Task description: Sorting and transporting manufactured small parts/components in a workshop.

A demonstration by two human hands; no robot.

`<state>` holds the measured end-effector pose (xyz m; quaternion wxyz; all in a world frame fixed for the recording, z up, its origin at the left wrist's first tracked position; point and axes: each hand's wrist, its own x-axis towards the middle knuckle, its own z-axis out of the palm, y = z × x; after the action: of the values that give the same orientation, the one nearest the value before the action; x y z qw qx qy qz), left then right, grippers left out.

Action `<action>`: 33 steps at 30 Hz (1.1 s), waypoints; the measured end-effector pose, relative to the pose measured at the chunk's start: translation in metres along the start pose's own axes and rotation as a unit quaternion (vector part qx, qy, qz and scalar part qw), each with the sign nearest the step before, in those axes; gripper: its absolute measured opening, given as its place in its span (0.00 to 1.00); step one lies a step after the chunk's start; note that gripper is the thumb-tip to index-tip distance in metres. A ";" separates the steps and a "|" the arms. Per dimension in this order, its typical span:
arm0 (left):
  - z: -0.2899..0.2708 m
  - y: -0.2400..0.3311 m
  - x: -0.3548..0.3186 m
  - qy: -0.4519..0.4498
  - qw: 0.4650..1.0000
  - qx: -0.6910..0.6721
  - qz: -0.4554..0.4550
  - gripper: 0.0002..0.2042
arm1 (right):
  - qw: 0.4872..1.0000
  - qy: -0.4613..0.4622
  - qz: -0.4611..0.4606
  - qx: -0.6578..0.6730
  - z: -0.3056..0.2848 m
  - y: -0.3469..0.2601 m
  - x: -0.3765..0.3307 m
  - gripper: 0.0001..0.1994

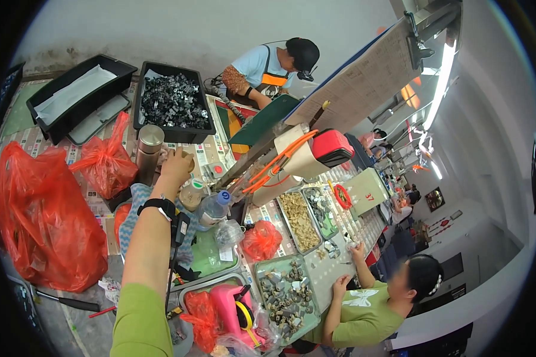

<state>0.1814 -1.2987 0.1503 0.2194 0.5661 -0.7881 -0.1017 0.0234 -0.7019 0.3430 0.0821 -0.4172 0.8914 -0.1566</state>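
Left hand [176,166] is stretched far fwd, fingers curled closed on sth small; can't tell what. Steel flask [149,152] stands upright just left of it, touching or nearly. Black crate of parts [173,102] is farther. Right hand not seen.

A crate of small parts [174,102] sat in the upper middle of the frame, with a second crate [80,89] holding a sheet to its left. Just below them a metal flask [149,152] stood, a hand [177,166] beside it on the right. A large bag [41,217] filled the left edge, a smaller bag [106,160] between it and the flask. A water bottle [213,208] stood right of the forearm. Trays of parts [287,291] ran along the lower right, where a seated person [375,309] leaned in.
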 end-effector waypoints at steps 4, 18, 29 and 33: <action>-0.012 -0.003 0.000 0.009 1.000 -0.004 -0.017 0.28 | 0.999 -0.014 -0.039 -0.022 0.005 -0.002 0.007 0.10; -0.232 0.052 -0.122 0.179 0.892 -0.369 0.189 0.27 | 0.988 -0.033 -0.139 0.058 0.016 0.000 0.003 0.07; -0.278 0.239 -0.342 -0.315 0.826 -0.366 0.291 0.53 | 0.840 -0.125 -0.232 0.474 -0.039 -0.032 -0.007 0.45; -0.253 0.301 -0.417 -0.431 0.797 -0.349 0.239 0.59 | 0.867 -0.181 -0.290 0.363 -0.044 0.013 -0.028 0.44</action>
<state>0.1528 -0.7837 0.3998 0.0570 0.1421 -0.8222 -0.5482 0.0199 -0.6637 0.3801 0.3386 -0.6184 0.5800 -0.4081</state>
